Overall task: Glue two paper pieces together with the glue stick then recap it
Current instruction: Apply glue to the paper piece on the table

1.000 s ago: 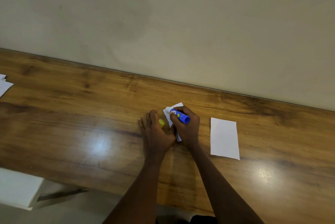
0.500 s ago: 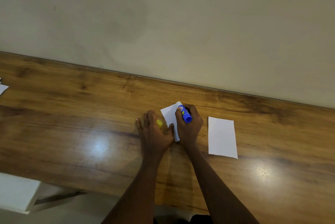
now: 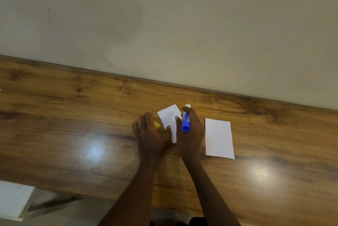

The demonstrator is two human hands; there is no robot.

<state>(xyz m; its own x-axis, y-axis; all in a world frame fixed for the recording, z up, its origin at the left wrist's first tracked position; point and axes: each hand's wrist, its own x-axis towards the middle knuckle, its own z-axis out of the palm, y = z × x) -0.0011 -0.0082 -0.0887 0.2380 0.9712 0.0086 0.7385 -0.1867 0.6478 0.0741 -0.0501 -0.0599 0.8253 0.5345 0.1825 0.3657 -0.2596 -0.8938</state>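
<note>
Grips an uncapped blue plastic glue stick (image 3: 186,122), white glue showing, in the curled right hand (image 3: 191,132) just right of frame centre. Holds it nearly up-down, tip toward the top. Pins a small white paper rectangle (image 3: 169,116) with the flat left hand (image 3: 150,134), round yellow cap (image 3: 156,124) at its fingers.

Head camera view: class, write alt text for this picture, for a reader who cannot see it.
A person's right hand grips an uncapped blue glue stick at the edge of a small white paper piece on a wooden table. The left hand lies flat, thumb on the paper, a yellow cap at its fingers. A second paper piece lies apart, rightward.
</note>
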